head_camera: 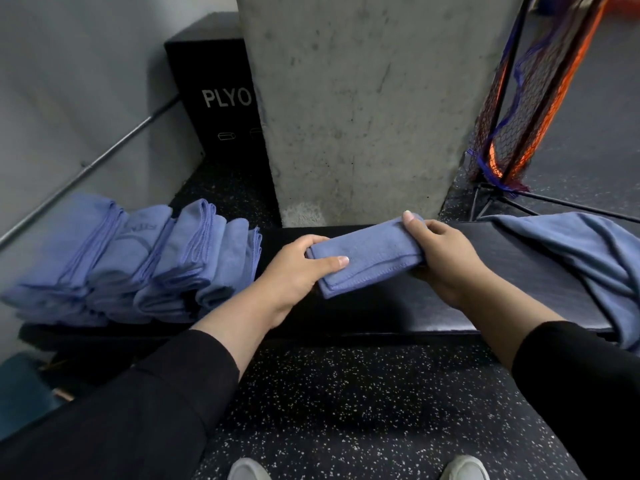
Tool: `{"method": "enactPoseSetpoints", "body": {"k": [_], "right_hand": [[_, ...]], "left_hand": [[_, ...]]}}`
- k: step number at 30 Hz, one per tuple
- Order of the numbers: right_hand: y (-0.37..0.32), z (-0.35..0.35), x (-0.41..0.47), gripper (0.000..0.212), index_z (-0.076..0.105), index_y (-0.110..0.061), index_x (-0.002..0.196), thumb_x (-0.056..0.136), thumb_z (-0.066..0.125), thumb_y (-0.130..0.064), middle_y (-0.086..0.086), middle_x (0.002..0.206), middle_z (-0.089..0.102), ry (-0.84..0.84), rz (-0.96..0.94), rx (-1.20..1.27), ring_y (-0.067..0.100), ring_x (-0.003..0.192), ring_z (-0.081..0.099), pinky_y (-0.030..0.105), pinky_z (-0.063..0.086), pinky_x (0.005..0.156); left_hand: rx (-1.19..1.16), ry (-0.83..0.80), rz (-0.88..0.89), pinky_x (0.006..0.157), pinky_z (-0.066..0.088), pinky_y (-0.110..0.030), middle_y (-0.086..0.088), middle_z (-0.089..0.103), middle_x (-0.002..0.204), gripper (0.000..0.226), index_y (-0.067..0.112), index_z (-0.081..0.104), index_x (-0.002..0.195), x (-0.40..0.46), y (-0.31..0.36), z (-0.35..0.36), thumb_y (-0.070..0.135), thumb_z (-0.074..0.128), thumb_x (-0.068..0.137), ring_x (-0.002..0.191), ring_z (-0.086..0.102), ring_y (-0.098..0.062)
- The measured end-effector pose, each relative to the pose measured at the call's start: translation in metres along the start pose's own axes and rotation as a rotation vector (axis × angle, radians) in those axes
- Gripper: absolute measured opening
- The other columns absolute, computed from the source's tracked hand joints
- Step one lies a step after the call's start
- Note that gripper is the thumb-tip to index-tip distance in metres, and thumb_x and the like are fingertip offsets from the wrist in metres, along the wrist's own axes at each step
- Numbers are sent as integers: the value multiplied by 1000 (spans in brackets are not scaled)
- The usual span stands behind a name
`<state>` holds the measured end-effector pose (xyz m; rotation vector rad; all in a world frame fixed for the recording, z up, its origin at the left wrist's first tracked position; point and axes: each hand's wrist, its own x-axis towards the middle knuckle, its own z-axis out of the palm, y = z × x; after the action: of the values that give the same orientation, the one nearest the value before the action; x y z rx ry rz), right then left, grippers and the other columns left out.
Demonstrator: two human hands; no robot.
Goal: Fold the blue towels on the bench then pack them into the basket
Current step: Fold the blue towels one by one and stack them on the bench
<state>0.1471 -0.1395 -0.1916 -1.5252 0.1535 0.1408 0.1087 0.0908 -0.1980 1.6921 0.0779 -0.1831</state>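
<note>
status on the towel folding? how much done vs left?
Done: a row of folded blue towels sits at the left end of the black padded bench. In hand: the left hand and right hand hold a folded blue towel. Left: a crumpled unfolded blue towel at right. No basket in view, so packing looks unstarted.

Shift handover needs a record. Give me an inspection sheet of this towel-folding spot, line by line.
Surface: black padded bench, over speckled dark floor.
Job's things: folded towel held over the bench; folded stack on its left end; unfolded towel draped on its right end. Basket: nothing seen.
Clutter: nothing seen.
Grippers: left hand and right hand each grip one end of the folded towel.
Cables: nothing seen.
Surroundings: concrete pillar, black PLYO box, orange netted frame, wall rail.
</note>
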Motion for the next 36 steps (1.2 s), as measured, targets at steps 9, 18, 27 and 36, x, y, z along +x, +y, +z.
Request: {"method": "enactPoseSetpoints", "body": {"k": [9,18,27,36], "right_hand": [[-35,84,-45,36,61,-8,121,90,73,-24,13,110,73,-173,170,531,27,99,73,40,60,85],[-57,167,-61,10,62,-7,99,92,68,-6,14,94,72,-159,118,377,30,87,72,42,58,84],[-100,290,-13,18,64,4,101,94,68,-12,18,92,60,-312,-92,-198,28,83,62,39,57,77],[-74,342,31,38,63,-15,125,91,66,-31,6,114,69,-301,-444,-1098,28,106,64,43,52,94]], "left_hand": [[-151,293,92,82,56,-32,0,76,100,31,20,69,107,-60,36,-52,31,82,80,93,72,-12],[-84,382,12,95,56,-41,6,71,108,39,34,59,123,-113,42,-111,34,73,86,100,69,-14],[-172,666,11,54,54,-22,2,68,101,33,23,56,118,-133,39,-177,34,73,92,69,68,-10],[825,679,-73,87,49,-40,0,50,132,39,24,54,133,-135,25,-205,40,53,97,110,57,-27]]}}
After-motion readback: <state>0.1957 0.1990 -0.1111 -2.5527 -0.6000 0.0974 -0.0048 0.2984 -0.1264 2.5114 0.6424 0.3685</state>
